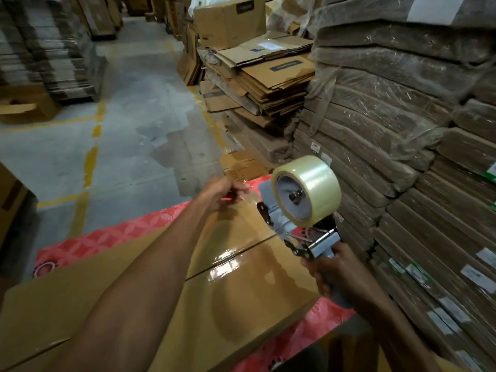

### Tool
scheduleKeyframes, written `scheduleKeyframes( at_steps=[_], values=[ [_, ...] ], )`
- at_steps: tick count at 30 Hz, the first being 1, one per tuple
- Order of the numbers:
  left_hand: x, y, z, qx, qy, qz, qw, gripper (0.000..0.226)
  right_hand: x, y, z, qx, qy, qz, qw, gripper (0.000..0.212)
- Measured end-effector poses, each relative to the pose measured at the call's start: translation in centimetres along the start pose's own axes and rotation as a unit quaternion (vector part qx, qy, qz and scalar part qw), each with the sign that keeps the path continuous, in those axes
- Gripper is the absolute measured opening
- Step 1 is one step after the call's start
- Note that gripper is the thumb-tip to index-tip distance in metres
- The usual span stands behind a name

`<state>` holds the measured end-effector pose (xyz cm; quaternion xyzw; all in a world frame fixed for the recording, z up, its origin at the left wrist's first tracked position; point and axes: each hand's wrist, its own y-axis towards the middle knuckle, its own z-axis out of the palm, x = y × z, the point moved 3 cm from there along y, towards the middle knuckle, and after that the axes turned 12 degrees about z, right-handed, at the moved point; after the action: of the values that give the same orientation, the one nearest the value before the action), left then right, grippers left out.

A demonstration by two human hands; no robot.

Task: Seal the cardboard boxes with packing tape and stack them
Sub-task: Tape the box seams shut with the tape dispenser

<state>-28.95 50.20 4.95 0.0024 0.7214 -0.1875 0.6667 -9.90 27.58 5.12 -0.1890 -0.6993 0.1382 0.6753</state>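
**A:** What's the work lying on?

**B:** A flat-topped brown cardboard box (166, 299) on a red patterned mat (107, 237). Its long axis runs from near left to far right. The centre seam follows that line, and glossy clear tape shines over it.

**A:** And the tool?

**B:** The right hand (330, 272) wraps its fingers round the grey handle of a metal tape dispenser (303, 237), held over the box's far right end. The handle points back at the wearer. The roll of clear tape (314, 183), smooth and round, sits on top. The blade end faces left.

**A:** The other hand?

**B:** The left hand (222, 191) is at the box's far edge, its fingers pinched together on the tape strip (249, 193) coming off the dispenser. It's blurred there.

**A:** Room to move?

**B:** It's tight on the right, where plastic-wrapped stacks of flat cardboard (389, 130) stand just beside the mat. The left is open, with bare concrete floor (128, 103) marked by a yellow line (90, 165).
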Motion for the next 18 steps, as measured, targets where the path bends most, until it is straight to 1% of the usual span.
scheduleKeyframes(
  at_steps=[2,4,7,8,11,13,18],
  values=[
    [-0.3,2.0,-1.1,-0.005,0.058,0.043,0.997,0.008,-1.0,0.3,-0.2,-0.015,0.012,0.029,0.999,0.007],
    [-0.2,3.2,-0.6,-0.009,0.121,0.079,0.99,0.013,-1.5,0.9,0.1,-0.022,0.009,0.048,0.999,0.005],
    [0.2,4.0,0.8,-0.028,0.226,0.133,0.965,0.02,-1.8,2.3,0.4,-0.045,-0.01,0.064,0.997,0.006],
    [0.6,4.2,1.0,-0.037,0.229,0.133,0.964,0.021,-1.7,2.7,0.4,-0.048,-0.013,0.066,0.997,0.006],
    [2.2,4.8,0.9,-0.065,0.155,0.099,0.981,0.019,-1.3,3.4,0.5,-0.043,0.0,0.07,0.997,0.008],
    [2.9,5.1,1.1,-0.072,0.125,0.089,0.986,0.017,-1.3,3.7,0.5,-0.041,0.019,0.077,0.996,0.008],
    [3.5,5.7,1.3,-0.064,0.13,0.099,0.984,0.016,-1.7,4.3,0.4,-0.05,0.031,0.088,0.994,0.012]
  ],
)
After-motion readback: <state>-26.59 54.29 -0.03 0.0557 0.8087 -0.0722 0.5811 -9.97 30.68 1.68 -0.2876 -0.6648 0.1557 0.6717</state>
